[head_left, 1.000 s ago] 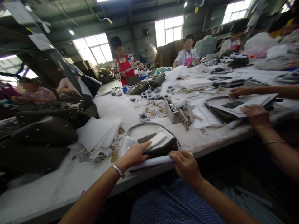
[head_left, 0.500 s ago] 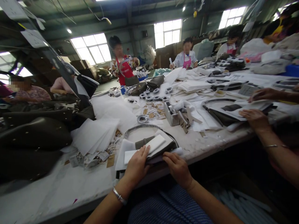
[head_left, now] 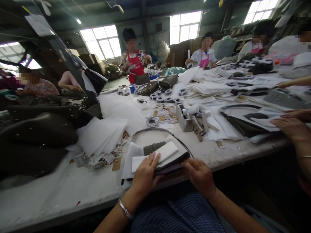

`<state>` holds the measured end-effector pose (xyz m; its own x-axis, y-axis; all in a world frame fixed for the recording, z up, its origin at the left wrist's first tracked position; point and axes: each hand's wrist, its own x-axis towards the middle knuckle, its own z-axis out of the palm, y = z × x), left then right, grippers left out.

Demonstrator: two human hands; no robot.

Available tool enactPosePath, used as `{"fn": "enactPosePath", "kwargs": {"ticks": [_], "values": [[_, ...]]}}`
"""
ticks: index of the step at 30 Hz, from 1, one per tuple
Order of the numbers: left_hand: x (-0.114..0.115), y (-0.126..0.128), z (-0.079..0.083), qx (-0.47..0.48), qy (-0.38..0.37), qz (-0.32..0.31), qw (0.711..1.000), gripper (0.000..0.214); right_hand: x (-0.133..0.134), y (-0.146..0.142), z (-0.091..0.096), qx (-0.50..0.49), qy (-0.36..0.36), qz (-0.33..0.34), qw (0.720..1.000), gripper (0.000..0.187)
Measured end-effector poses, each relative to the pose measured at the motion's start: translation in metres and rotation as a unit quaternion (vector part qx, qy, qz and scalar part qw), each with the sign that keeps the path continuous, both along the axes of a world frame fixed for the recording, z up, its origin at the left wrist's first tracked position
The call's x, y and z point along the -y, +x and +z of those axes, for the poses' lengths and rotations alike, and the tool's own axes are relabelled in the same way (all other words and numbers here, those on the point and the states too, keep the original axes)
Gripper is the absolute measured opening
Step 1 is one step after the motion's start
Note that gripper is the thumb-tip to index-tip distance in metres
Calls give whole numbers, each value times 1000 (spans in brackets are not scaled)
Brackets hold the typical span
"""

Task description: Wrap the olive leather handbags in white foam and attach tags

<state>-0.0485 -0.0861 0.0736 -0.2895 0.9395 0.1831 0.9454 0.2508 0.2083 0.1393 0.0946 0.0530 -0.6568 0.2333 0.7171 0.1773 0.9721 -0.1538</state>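
A dark olive handbag [head_left: 150, 148] lies at the table's front edge, its wrapped handle [head_left: 155, 129] arching behind it. White foam sheet [head_left: 135, 151] covers part of its side, and a folded white pad [head_left: 167, 151] rests on top. My left hand [head_left: 145, 171] presses flat on this pad, fingers stretched and thumb apart by the bag's near edge. At the bag's right near corner, my right hand [head_left: 198, 173] pinches the edge with bent fingers. Its fingertips are partly hidden.
White sheets [head_left: 102, 136] and paper tags [head_left: 116, 164] lie left of the bag. A tape dispenser [head_left: 184, 118] stands behind it. Dark bags [head_left: 36, 139] are heaped far left. A co-worker's hands [head_left: 291, 126] handle another bag [head_left: 239, 123] at right.
My right hand has slid rightward along the bag's near edge. My left hand stays on the pad. The view has shifted slightly, and the co-worker's hands have moved on their bag.
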Motion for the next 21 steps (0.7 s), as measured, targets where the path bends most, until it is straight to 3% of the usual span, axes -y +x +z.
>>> {"fn": "enactPosePath", "kwargs": {"ticks": [5, 9, 12, 14, 21], "values": [[0, 4, -9, -31, 7, 9, 999, 78, -2, 5, -2, -1, 3, 40, 999, 21], [-1, 8, -14, -54, 23, 13, 998, 72, -6, 10, 23, 38, 34, 115, 992, 35], [-2, 8, -16, -57, 28, 11, 998, 69, -12, -3, 36, 95, 68, 132, 984, 51], [-2, 7, -17, -59, 25, 11, 998, 68, -19, -14, 30, 124, 62, 149, 979, 59], [-11, 19, -12, -85, 1, 39, 996, 60, -27, -19, -18, 78, -50, 153, 984, 51]]}}
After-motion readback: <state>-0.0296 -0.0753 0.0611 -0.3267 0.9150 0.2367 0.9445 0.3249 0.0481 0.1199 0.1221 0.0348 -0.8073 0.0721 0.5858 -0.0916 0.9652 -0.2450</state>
